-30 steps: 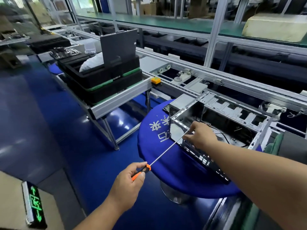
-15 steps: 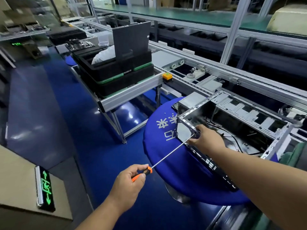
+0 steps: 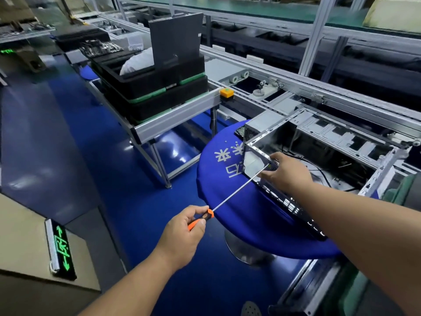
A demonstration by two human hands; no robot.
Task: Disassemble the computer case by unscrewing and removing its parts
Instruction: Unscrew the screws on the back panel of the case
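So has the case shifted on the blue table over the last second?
No. The case corner still sits right beside the white characters on the table; only the camera view shifted.

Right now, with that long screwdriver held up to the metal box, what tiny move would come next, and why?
Probably twisting the handle: the left hand grips the screwdriver, and the right hand steadies its tip at the computer case edge. Whether the tip sits in a screw is hidden.
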